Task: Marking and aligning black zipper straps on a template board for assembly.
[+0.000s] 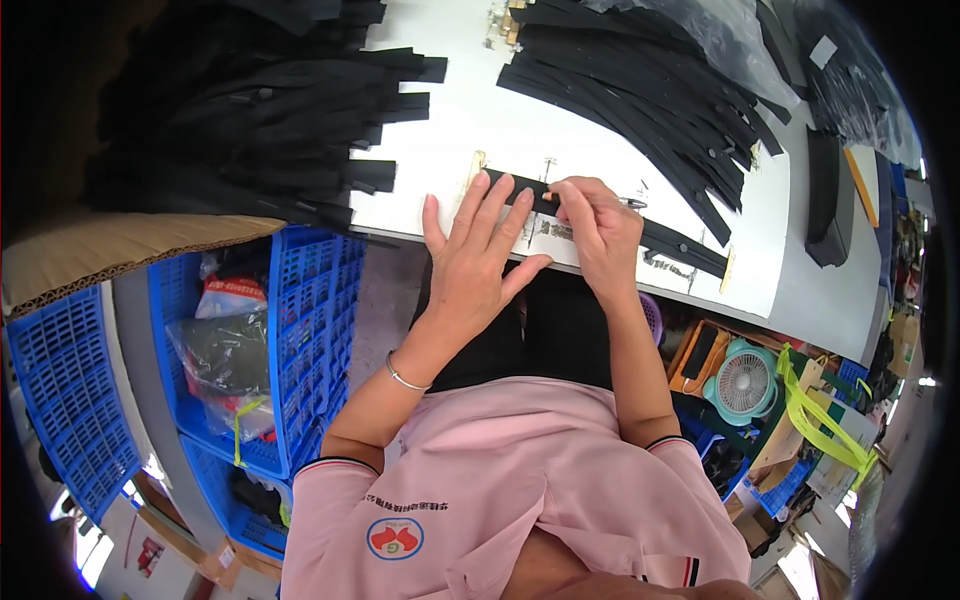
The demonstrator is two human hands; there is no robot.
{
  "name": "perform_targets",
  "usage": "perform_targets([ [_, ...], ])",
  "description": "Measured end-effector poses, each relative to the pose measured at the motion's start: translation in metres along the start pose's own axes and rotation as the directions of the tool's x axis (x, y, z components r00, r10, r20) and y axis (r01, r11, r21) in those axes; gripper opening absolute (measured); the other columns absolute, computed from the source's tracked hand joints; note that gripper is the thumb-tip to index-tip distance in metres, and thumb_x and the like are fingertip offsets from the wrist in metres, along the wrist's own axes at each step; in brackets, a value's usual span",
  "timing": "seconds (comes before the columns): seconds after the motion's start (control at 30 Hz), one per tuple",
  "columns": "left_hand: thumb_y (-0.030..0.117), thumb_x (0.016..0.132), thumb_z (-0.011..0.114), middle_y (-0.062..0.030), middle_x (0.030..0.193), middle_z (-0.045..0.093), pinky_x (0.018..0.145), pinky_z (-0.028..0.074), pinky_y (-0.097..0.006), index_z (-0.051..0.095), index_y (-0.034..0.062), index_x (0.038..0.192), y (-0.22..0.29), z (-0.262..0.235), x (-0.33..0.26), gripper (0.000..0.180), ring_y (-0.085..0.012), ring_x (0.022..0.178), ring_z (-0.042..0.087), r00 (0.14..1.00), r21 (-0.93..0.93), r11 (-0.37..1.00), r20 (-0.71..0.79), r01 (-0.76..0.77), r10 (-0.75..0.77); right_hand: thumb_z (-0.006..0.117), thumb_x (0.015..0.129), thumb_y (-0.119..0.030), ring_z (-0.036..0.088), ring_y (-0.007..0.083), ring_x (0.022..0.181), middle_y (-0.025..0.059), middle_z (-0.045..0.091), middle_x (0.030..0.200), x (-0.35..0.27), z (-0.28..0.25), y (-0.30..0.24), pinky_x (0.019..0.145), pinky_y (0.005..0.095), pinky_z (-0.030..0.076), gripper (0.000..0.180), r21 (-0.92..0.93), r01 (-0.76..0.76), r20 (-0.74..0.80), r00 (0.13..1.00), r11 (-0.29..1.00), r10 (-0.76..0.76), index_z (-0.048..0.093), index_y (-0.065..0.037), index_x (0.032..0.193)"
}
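A black fabric strip (688,249) lies along the front edge of the white board (450,130). My left hand (478,232) lies on the strip's left part, fingers stretched out and spread, pressing it flat. My right hand (600,228) is closed in a pinch over the strip, just right of the left fingertips. In it is a slim pen-like marking tool (635,203), its silver end jutting out at the right of the hand. Most of the tool is hidden by the fingers. Dark marks show on the board beside the strip.
A large pile of black strips (250,120) lies at the left, a fanned bundle of strips (640,90) at the far right. Clear plastic film (715,35) covers part of it. Blue crates (300,340) stand below left, beside cardboard (130,255). A small green fan (742,384) sits below right.
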State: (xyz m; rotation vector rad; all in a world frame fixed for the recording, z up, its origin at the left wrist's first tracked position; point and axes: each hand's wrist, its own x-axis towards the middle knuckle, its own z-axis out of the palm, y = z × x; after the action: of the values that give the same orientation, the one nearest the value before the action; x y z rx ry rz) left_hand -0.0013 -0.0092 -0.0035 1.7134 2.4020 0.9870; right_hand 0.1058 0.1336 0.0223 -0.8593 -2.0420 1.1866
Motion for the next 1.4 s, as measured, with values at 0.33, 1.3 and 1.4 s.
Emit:
perform_targets([
  [0.33, 0.042, 0.088, 0.078, -0.0081, 0.156, 0.050, 0.121, 0.007, -0.063, 0.057, 0.0136, 0.149, 0.002, 0.000, 0.002, 0.071, -0.0266, 0.151, 0.039, 1.000, 0.019, 1.000, 0.017, 0.001, -0.002, 0.070, 0.095, -0.010, 0.070, 0.0201, 0.064, 0.0111, 0.077, 0.085, 0.000, -0.001, 0.003, 0.058, 0.0293, 0.051, 0.018, -0.045, 0.103, 0.074, 0.992, 0.994, -0.100, 0.075, 0.005, 0.086],
  [1.3, 0.045, 0.087, 0.078, -0.0131, 0.151, 0.052, 0.121, 0.014, -0.063, 0.057, 0.0073, 0.146, 0.070, 0.023, 0.025, 0.073, -0.0307, 0.141, 0.046, 0.979, -0.172, 0.976, 0.129, -0.133, 0.156, 0.065, 0.101, -0.010, 0.060, 0.0060, 0.066, 0.0058, 0.072, 0.079, -0.019, -0.080, 0.029, 0.060, 0.0244, 0.046, 0.020, -0.146, -0.038, -0.219, 0.976, 0.989, 0.005, 0.075, 0.006, 0.093],
  [1.4, 0.042, 0.088, 0.078, -0.0118, 0.147, 0.055, 0.120, 0.018, -0.062, 0.062, 0.0066, 0.140, 0.071, 0.031, 0.025, 0.065, -0.0296, 0.136, 0.049, 0.981, -0.096, 0.984, 0.111, -0.149, 0.159, 0.065, 0.100, -0.009, 0.061, 0.0069, 0.064, 0.0071, 0.073, 0.079, -0.017, -0.079, 0.029, 0.060, 0.0245, 0.047, 0.021, -0.185, -0.017, -0.238, 0.971, 0.983, -0.028, 0.074, 0.007, 0.090],
])
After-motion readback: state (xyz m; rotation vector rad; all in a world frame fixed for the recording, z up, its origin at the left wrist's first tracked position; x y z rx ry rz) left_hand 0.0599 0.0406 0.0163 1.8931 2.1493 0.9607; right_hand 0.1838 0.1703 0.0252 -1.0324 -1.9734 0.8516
